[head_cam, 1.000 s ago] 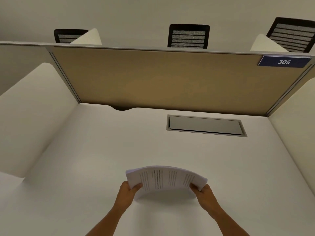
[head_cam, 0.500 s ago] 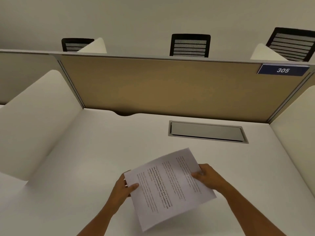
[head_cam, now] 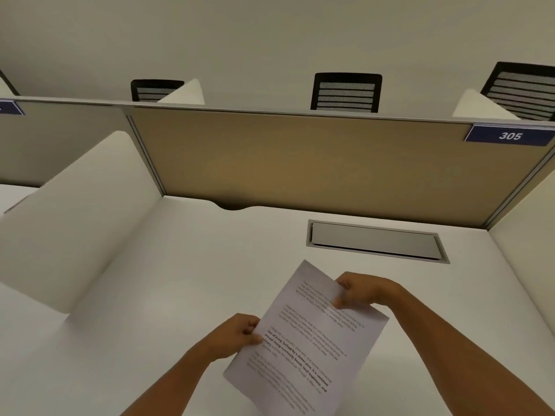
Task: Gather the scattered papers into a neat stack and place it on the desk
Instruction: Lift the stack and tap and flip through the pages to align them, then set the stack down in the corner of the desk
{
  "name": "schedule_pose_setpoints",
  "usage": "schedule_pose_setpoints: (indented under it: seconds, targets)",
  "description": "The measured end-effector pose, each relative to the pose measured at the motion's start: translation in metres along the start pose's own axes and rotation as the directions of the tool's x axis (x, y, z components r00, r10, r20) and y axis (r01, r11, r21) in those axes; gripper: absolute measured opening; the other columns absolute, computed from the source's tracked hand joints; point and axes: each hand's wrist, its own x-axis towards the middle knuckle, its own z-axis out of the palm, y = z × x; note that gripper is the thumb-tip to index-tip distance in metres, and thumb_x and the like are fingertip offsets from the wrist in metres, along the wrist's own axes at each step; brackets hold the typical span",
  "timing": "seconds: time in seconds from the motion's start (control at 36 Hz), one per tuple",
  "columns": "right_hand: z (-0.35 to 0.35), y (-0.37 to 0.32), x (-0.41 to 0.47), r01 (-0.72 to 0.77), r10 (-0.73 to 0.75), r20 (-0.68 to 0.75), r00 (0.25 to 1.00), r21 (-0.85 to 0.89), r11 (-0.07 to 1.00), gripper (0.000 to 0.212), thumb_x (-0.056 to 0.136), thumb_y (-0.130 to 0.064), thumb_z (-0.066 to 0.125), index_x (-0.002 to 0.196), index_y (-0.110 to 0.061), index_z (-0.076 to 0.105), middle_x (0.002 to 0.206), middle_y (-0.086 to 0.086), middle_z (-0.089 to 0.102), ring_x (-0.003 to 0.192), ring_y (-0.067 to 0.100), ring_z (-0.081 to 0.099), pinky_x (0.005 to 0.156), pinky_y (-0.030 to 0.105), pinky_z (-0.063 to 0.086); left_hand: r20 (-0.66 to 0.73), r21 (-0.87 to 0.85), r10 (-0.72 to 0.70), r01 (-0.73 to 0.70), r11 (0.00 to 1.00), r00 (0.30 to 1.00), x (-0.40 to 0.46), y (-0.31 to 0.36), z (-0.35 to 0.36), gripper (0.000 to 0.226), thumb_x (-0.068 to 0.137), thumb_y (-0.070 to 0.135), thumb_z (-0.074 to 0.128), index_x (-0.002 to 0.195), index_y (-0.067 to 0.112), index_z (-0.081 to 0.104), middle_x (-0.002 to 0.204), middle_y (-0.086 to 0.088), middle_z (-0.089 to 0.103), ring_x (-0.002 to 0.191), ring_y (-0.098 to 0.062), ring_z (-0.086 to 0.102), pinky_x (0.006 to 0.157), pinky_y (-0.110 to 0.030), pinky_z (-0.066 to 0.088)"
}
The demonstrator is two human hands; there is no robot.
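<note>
Held above the white desk surface (head_cam: 186, 280), nearer than the grey rectangular recessed cable hatch (head_cam: 375, 242): a stack of white printed paper sheets (head_cam: 303, 340), tilted and turned so one corner points toward that hatch. Pinched along the stack's left edge by the left hand (head_cam: 234, 336), thumb on top of the printed face, remaining fingers curled beneath. Gripped at the upper right edge by the right hand (head_cam: 365, 291), fingers curled onto the page and clamped on it. Whether any corner touches the desk: cannot tell. Lines of black text across the top sheet, some bolder near the lower part. Hatch lid closed, contents hidden. Behind the hatch, a tan fabric partition panel (head_cam: 315, 163) with a dark blue number plate reading 305 (head_cam: 509, 136) at its upper right corner. Left of the hatch, a white curved side divider (head_cam: 75, 217). Beyond the partition, three black mesh-backed office chairs (head_cam: 347, 93).
</note>
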Motion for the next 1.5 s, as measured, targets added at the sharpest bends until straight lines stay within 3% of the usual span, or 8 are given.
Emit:
schedule_pose_setpoints:
  seconds: [0.08, 0.42, 0.58, 0.78, 1.03, 1.17, 1.39, 1.5]
  targets:
    - [-0.003, -0.006, 0.003, 0.011, -0.011, -0.015, 1.000, 0.021, 1.000, 0.026, 0.089, -0.025, 0.070, 0.112, -0.015, 0.073, 0.108, 0.003, 0.077, 0.095, 0.020, 0.076, 0.089, 0.038, 0.061, -0.118, -0.001, -0.002, 0.002, 1.000, 0.993, -0.002, -0.001, 0.003, 0.011, 0.091, 0.017, 0.065, 0.098, 0.013, 0.074, 0.100, 0.000, 0.079, 0.090, -0.017, 0.076, 0.085, -0.040, 0.061]
    - [-0.018, -0.001, 0.004, 0.117, -0.041, -0.261, 0.964, 0.284, 0.951, 0.026, 0.087, -0.033, 0.074, 0.098, -0.010, 0.077, 0.096, 0.006, 0.079, 0.090, 0.024, 0.076, 0.079, 0.036, 0.063, -0.267, -0.234, 0.043, -0.108, 0.966, 0.963, -0.016, 0.000, -0.015, 0.013, 0.094, 0.015, 0.063, 0.103, 0.009, 0.071, 0.102, -0.007, 0.078, 0.092, -0.028, 0.076, 0.081, -0.043, 0.061]
    - [-0.012, 0.009, 0.008, 0.169, -0.046, -0.198, 0.979, 0.664, 0.729, 0.051, 0.074, -0.033, 0.084, 0.114, -0.003, 0.071, 0.114, 0.017, 0.075, 0.100, 0.035, 0.074, 0.083, 0.041, 0.062, -0.302, -0.390, 0.074, -0.194, 0.900, 0.950, -0.023, 0.013, -0.031, 0.021, 0.094, 0.016, 0.063, 0.113, 0.008, 0.070, 0.108, -0.013, 0.076, 0.098, -0.035, 0.073, 0.084, -0.045, 0.061]
    - [0.025, -0.002, 0.027, 0.141, -0.060, -0.132, 0.989, 0.769, 0.624, 0.031, 0.085, -0.018, 0.077, 0.115, -0.009, 0.074, 0.119, 0.016, 0.073, 0.103, 0.035, 0.073, 0.083, 0.041, 0.061, -0.344, -0.501, 0.055, -0.232, 0.834, 0.937, -0.026, 0.019, -0.044, 0.023, 0.088, 0.017, 0.067, 0.110, 0.014, 0.073, 0.113, -0.015, 0.074, 0.101, -0.034, 0.073, 0.077, -0.037, 0.062]
    - [0.095, -0.021, 0.057, 0.079, 0.030, -0.114, 0.993, 0.834, 0.546, 0.030, 0.090, -0.010, 0.072, 0.119, -0.004, 0.068, 0.113, 0.014, 0.076, 0.103, 0.031, 0.074, 0.079, 0.040, 0.062, -0.360, -0.326, -0.039, -0.086, 0.942, 0.932, -0.035, -0.002, -0.062, 0.018, 0.094, 0.012, 0.062, 0.110, 0.006, 0.070, 0.105, -0.009, 0.078, 0.095, -0.030, 0.075, 0.086, -0.047, 0.060]
    - [0.115, -0.035, 0.075, 0.090, 0.065, -0.155, 0.986, 0.814, 0.574, 0.024, 0.092, -0.008, 0.069, 0.115, -0.012, 0.069, 0.109, 0.007, 0.078, 0.099, 0.026, 0.075, 0.080, 0.043, 0.063, -0.436, -0.181, -0.180, 0.110, 0.977, 0.882, -0.036, -0.024, -0.072, 0.011, 0.092, 0.013, 0.066, 0.101, 0.009, 0.070, 0.092, -0.004, 0.079, 0.080, -0.021, 0.077, 0.073, -0.035, 0.062]
    - [0.120, -0.060, 0.112, 0.071, 0.103, -0.181, 0.978, 0.755, 0.652, 0.024, 0.093, -0.007, 0.066, 0.116, -0.014, 0.069, 0.106, 0.005, 0.078, 0.094, 0.023, 0.077, 0.079, 0.043, 0.064, -0.387, -0.172, -0.340, 0.295, 0.940, 0.857, -0.044, -0.061, -0.091, 0.020, 0.087, 0.014, 0.073, 0.101, -0.001, 0.069, 0.099, -0.012, 0.076, 0.089, -0.025, 0.075, 0.078, -0.035, 0.062]
    - [0.119, -0.079, 0.134, 0.064, 0.113, -0.178, 0.978, 0.764, 0.642, 0.020, 0.094, -0.009, 0.066, 0.111, -0.018, 0.070, 0.104, 0.002, 0.079, 0.092, 0.020, 0.077, 0.073, 0.036, 0.063, -0.419, -0.217, -0.367, 0.300, 0.929, 0.831, -0.044, -0.076, -0.112, 0.008, 0.086, 0.010, 0.073, 0.085, 0.004, 0.069, 0.092, -0.011, 0.077, 0.083, -0.021, 0.076, 0.074, -0.035, 0.063]
